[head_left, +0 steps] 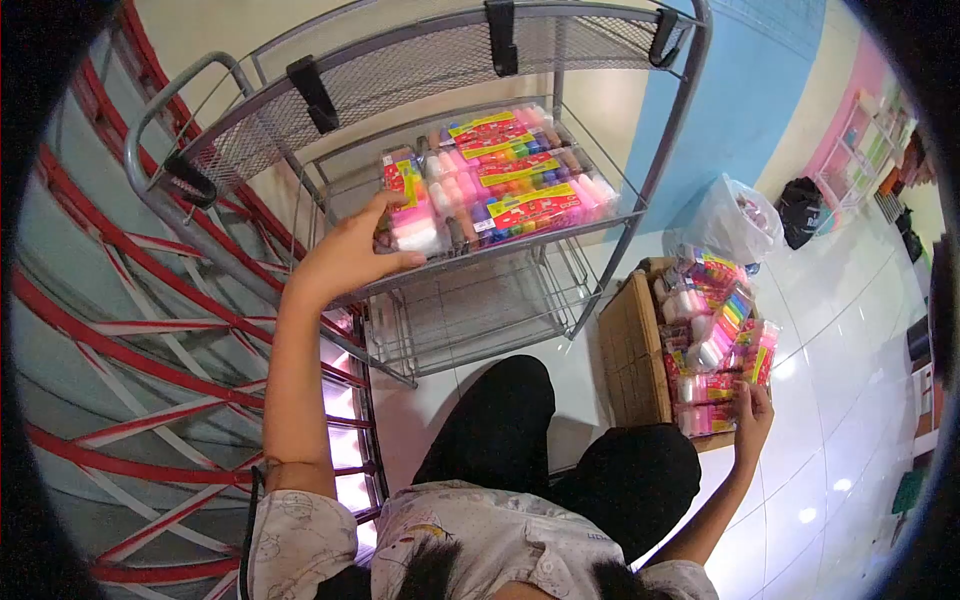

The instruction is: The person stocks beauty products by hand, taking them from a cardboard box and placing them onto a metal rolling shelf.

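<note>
At the left end of the cart's middle shelf, my left hand (345,255) has its thumb and fingers around the near end of a clear packet of coloured sticks (409,205) with a red and yellow label. Similar packets (520,175) lie in rows beside it on the mesh shelf (350,160). On the right, my right hand (755,412) is closed at the edge of a packet (708,418) in a cardboard box (632,355). More packets, piled at angles, fill this box. The fingertips of my right hand are partly hidden.
The grey metal cart (640,150) has a raised mesh top tray and a lower shelf (470,310). A red folding gate (150,440) stands on the left. Behind the box sit a white plastic bag (738,222) and a black bag (800,212) on the tiled floor.
</note>
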The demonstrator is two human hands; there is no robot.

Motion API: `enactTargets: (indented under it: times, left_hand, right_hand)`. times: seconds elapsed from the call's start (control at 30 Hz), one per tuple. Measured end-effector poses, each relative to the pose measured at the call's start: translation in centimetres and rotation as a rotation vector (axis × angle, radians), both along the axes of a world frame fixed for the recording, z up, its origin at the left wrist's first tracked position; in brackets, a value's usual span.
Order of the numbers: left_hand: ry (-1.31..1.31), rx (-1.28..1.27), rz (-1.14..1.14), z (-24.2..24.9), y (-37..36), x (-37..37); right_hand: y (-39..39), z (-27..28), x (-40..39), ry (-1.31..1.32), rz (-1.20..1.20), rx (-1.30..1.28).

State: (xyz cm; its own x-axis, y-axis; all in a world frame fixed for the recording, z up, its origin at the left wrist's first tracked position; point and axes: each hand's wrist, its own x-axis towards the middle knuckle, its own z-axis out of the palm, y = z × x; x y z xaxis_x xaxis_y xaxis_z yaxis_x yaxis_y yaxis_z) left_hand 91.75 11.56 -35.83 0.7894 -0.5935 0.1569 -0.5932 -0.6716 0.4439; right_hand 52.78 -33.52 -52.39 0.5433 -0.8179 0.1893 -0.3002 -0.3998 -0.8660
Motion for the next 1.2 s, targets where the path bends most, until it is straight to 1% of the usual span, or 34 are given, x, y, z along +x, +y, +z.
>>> enactTargets:
  times: [0.07,0.1,0.13,0.17,0.23,0.3,0.33,0.37,0.43,0.5,0.57,0.67,0.77,0.87,0.93,0.97,1.0,1.03,1.07,1.1,1.13,1.17,1.2]
  left_hand:
    - [-0.019,0.019,-0.059,-0.2,-0.6,0.7]
    - [0.165,-0.012,-0.018,0.2,-0.9,0.6]
    - [-0.064,-0.036,-0.109,-1.0,-0.5,1.4]
    - [-0.031,-0.086,-0.124,-1.8,-0.1,2.1]
    - [0.053,-0.144,-0.125,-2.4,-0.4,2.1]
    - [0.121,-0.140,-0.087,-1.3,-0.9,1.1]
    - [0.135,-0.136,-0.061,-1.1,-1.1,0.8]
    - [0.075,-0.114,-0.090,-1.2,-1.2,0.9]
    - [-0.055,-0.072,-0.121,-1.3,-1.1,1.0]
    - [0.029,-0.089,-0.143,-0.9,-1.2,0.9]
    - [0.064,-0.091,-0.138,-0.7,-1.1,0.9]
    - [-0.001,-0.058,-0.038,-0.7,-1.2,0.2]
    - [-0.567,0.084,0.188,0.5,-2.1,-2.0]
    - [-0.743,-0.246,0.005,2.1,-6.0,-6.5]
    - [-0.493,-0.569,-0.331,0.6,-10.9,-10.0]
    - [-0.310,-0.582,-0.478,-0.4,-13.8,-11.7]
    - [-0.156,-0.570,-0.524,-2.7,-17.2,-13.0]
    - [0.084,-0.543,-0.598,-4.1,-20.9,-14.3]
    - [0.172,-0.555,-0.678,-8.3,-25.4,-14.3]
    - [0.295,-0.485,-0.649,-11.5,-29.3,-14.9]
    - [0.123,-0.430,-0.604,-14.1,-32.0,-16.2]
    - [-0.046,-0.377,-0.553,-15.2,-34.1,-17.6]
    - [-0.015,-0.319,-0.577,-14.4,-35.2,-18.9]
  right_hand:
    - [0.5,0.4,0.5,-0.041,0.033,-0.057]
    - [0.6,0.9,0.4,-0.051,0.026,-0.088]
    - [0.8,1.5,0.2,-0.039,0.007,-0.104]
    - [0.8,2.2,0.0,-0.025,-0.026,-0.123]
    - [0.0,2.5,-0.6,-0.020,-0.176,-0.034]
    - [-2.3,0.8,-1.4,-0.030,-0.297,-0.415]
    - [-3.3,-0.3,-1.9,0.113,-0.379,-0.555]
    - [-3.8,-0.7,-2.3,0.257,-0.448,-0.690]
    - [-2.9,-0.5,-1.5,0.023,-0.285,0.078]
    - [-3.1,-1.3,-1.2,0.447,-0.280,-0.233]
    - [-2.6,-2.4,-0.7,0.526,-0.386,-0.529]
    - [-2.1,-0.7,0.3,0.727,-0.459,-0.384]
    - [-1.3,1.4,1.5,0.524,-0.549,-0.189]
    - [0.2,4.1,2.7,0.242,-0.560,-0.054]
    - [-0.7,3.3,3.1,0.067,-0.515,0.035]
    - [-1.3,2.5,3.4,-0.023,-0.488,0.078]
    - [-1.8,0.9,3.7,-0.083,-0.468,0.059]
    - [-2.4,-1.1,4.0,-0.147,-0.451,0.039]
    - [-2.8,-1.9,4.0,-0.208,-0.434,0.015]
    - [-2.4,-1.7,3.8,-0.204,-0.415,0.057]
    - [-1.5,-1.7,3.6,-0.203,-0.396,0.095]
    - [-1.0,-1.6,3.5,-0.199,-0.376,0.130]
    - [-0.7,-1.6,3.4,-0.230,-0.356,0.150]
